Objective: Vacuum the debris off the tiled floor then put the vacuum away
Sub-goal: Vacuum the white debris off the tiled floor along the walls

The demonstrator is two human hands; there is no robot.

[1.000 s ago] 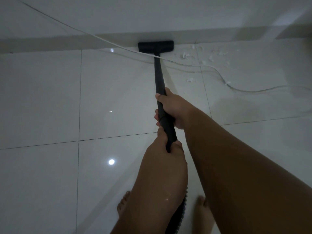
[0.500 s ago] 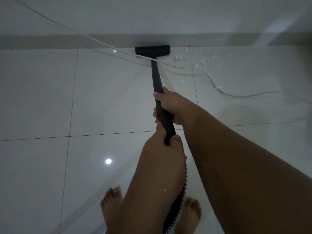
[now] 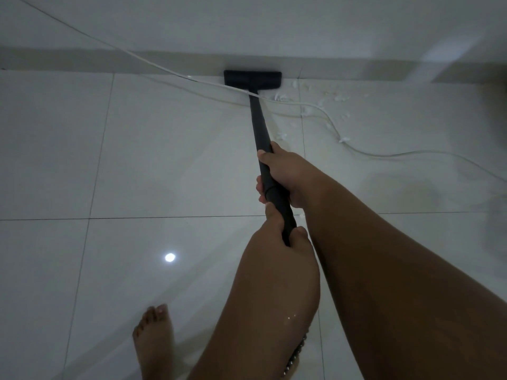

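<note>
Bare skin fills the near edge of the view: one bare foot [image 3: 153, 338] stands on the glossy white tiled floor [image 3: 82, 160] at lower left, and two bare forearms reach forward from the lower right. Under the left forearm a short stretch of ribbed black hose [image 3: 297, 349] shows. The left hand [image 3: 277, 248] grips the lower, thicker end of the black plastic vacuum tube [image 3: 259, 127], its fingers [image 3: 300, 233] curled tight around it with the thumb lying along the top. Just ahead, the right hand [image 3: 285, 174] grips the same tube higher up, fingers [image 3: 260, 185] wrapped right round it. One round spot of reflected light [image 3: 170, 257] shines on the tile to the left of the hands. Beyond the hands the tube runs to one flat black rectangular floor nozzle [image 3: 252, 79], which sits on the floor right against the grey skirting [image 3: 109, 60] at the foot of the white wall [image 3: 247, 23]. One thin white cord [image 3: 384, 154] crosses over the tube just behind the nozzle and trails off to the right across the tiles. Small white scraps of debris [image 3: 321, 101] lie scattered to the right of the nozzle, near the skirting and around the cord, too many and too small to count. No writing or brand can be read on anything.
</note>
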